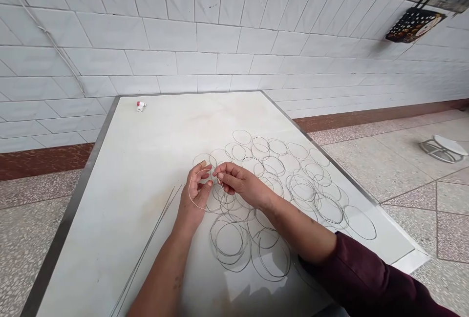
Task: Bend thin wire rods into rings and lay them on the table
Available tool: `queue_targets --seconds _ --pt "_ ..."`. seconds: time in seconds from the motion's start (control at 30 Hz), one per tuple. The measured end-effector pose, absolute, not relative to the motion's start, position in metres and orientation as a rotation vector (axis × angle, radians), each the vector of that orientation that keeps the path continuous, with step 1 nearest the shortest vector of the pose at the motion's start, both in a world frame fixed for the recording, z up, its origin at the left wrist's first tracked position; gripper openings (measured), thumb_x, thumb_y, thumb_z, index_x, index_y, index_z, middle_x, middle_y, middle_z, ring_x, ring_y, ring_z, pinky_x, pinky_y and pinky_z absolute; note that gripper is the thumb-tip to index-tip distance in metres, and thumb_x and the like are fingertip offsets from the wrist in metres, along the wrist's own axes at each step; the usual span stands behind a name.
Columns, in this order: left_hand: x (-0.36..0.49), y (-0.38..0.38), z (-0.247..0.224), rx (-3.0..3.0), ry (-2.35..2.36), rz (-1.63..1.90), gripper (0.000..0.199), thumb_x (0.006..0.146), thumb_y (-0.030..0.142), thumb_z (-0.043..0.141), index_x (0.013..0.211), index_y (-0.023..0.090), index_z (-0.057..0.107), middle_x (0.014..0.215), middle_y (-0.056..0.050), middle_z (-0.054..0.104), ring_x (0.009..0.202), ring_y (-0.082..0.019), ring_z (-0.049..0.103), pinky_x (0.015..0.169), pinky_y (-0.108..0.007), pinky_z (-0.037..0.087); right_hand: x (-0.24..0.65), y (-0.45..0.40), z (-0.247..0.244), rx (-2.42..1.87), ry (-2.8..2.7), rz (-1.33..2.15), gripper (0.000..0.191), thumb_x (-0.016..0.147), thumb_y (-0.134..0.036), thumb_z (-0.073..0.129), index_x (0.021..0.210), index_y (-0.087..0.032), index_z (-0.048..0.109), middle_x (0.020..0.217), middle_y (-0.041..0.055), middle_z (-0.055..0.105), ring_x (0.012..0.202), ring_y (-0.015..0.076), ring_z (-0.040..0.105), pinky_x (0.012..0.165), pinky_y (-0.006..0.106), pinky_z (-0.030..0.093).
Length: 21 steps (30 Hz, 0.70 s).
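A thin wire ring (198, 205) hangs between my hands above the white table. My right hand (231, 178) pinches the ring at its upper right side with thumb and fingers. My left hand (196, 192) is cupped behind the ring, its fingers curved and apart from the thumb; the wire passes in front of its palm. Beneath and to the right of both hands, many wire rings (273, 165) lie overlapping on the table. Several long straight wires (150, 239) lie left of my left forearm.
The white table (146, 146) has a dark edge and meets a tiled wall. A small red and white object (141, 106) sits at its far left corner. On the floor at right stands a white-topped stool (444, 148). A patterned bag (414, 25) hangs at upper right.
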State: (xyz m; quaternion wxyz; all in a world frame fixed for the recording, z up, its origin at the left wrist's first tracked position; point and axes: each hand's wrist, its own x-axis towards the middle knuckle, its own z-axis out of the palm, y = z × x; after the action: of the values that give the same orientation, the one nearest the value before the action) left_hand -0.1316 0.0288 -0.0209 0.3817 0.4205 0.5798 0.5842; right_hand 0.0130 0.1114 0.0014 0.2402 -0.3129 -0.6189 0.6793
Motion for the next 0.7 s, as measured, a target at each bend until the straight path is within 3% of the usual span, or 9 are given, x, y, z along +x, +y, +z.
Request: queue_targets --seconds 0.17,0.5,0.6,0.7 --pt "-0.129 0.028 -0.020 1.030 1.408 1.492 0.044 0.090 0.039 0.058 0.132 0.027 0.056 0.124 -0.008 0.070 0.124 -0.027 0.060 0.106 -0.048 0.042 0.012 0.111 -0.001 -0.854 -1.766 1.793 0.021 0.092 -0.042 0.059 0.101 -0.022 0.062 0.077 -0.0016 0.057 0.065 0.0114 0.049 0.060 0.025 0.040" --pt "-0.134 0.030 -0.023 0.574 1.014 1.530 0.054 0.083 0.026 0.066 0.135 0.017 0.054 0.126 -0.016 0.070 0.112 -0.027 0.068 0.108 -0.049 0.044 0.003 0.108 -0.010 -0.819 -1.606 1.794 0.017 0.089 -0.034 0.064 0.098 -0.021 0.058 0.075 -0.0038 0.059 0.064 0.0101 0.055 0.059 0.024 0.044" --pt "-0.135 0.029 -0.021 0.432 0.918 1.567 0.051 0.090 0.044 0.058 0.131 0.014 0.056 0.123 -0.020 0.070 0.117 -0.030 0.066 0.106 -0.051 0.047 0.001 0.108 -0.011 -0.834 -1.574 1.772 0.017 0.088 -0.033 0.065 0.097 -0.021 0.057 0.076 -0.0040 0.059 0.065 0.0104 0.059 0.060 0.025 0.045" --pt "-0.135 0.029 -0.021 0.383 0.898 1.609 0.067 0.091 0.067 0.044 0.127 0.013 0.059 0.122 -0.024 0.070 0.121 -0.034 0.064 0.106 -0.055 0.046 0.000 0.108 -0.011 -0.866 -1.540 1.751 0.017 0.086 -0.032 0.065 0.094 -0.021 0.055 0.076 -0.0040 0.060 0.067 0.0114 0.061 0.060 0.026 0.046"
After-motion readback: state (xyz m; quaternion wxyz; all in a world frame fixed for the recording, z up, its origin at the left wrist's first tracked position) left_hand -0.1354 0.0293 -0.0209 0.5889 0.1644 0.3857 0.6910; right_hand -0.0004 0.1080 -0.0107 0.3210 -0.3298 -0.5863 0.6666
